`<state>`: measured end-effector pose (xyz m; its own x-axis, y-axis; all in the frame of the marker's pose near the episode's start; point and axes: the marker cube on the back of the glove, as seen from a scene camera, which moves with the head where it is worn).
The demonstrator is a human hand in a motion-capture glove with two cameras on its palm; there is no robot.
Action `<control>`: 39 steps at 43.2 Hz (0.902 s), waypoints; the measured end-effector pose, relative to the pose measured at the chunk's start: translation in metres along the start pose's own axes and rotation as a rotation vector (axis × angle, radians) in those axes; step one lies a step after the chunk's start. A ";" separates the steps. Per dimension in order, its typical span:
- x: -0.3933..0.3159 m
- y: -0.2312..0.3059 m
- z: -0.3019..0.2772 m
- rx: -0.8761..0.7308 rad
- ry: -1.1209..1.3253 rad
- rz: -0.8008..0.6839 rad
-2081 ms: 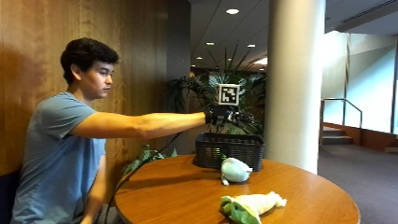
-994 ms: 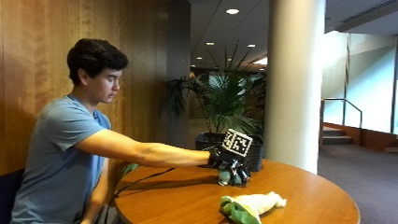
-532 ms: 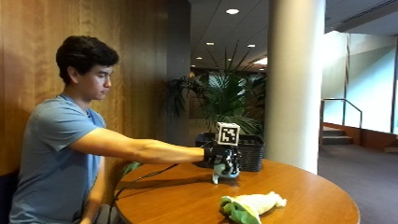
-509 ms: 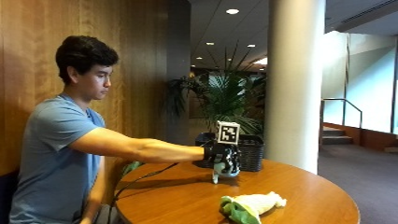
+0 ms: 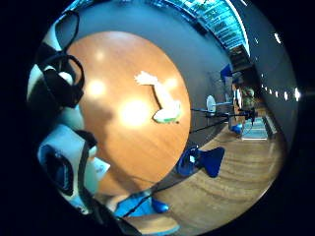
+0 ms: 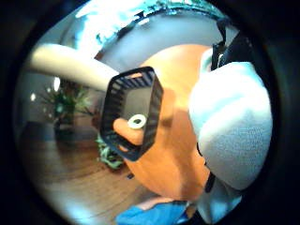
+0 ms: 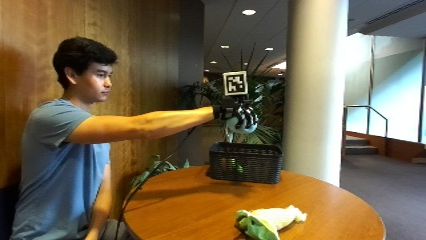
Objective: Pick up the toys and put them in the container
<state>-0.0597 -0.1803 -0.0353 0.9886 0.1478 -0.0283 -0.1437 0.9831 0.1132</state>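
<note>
The round wooden table (image 7: 200, 205) fills the lower half of the outside view, the person seated at its left edge with one arm stretched out level across the middle of the frame. On the table's far side, at centre, stands a black slatted basket (image 7: 245, 162), the container; the thumb side palm view looks down into it and shows a small pale ring-shaped thing (image 6: 137, 122) on its floor, so at least one item seems already delivered. Near the bottom edge, right of centre, a cream and green plush toy (image 7: 268, 221) lies limp on its side on the wood, well apart from the basket and untouched; it is left to do. Smallest, above the basket, the gloved right hand (image 7: 235, 116) has its fingers curled round a white plush toy (image 7: 241, 125), soft and fleecy, ready for dropping in.
</note>
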 end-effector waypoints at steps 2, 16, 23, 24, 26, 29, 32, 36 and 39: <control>-0.005 0.001 -0.017 0.021 -0.003 -0.006; -0.118 -0.006 -0.078 0.128 -0.074 -0.159; -0.162 -0.008 -0.080 0.155 -0.107 -0.198; -0.156 -0.006 -0.078 0.155 -0.117 -0.199; -0.148 -0.003 -0.073 0.152 -0.141 -0.216; -0.158 -0.002 -0.066 0.140 -0.142 -0.235; -0.170 -0.002 -0.058 0.123 -0.131 -0.280; -0.185 -0.006 -0.043 0.064 -0.167 -0.275; -0.191 -0.009 -0.028 0.013 -0.174 -0.274</control>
<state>-0.2486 -0.2140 -0.0582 0.9834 -0.1437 0.1108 0.1281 0.9822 0.1372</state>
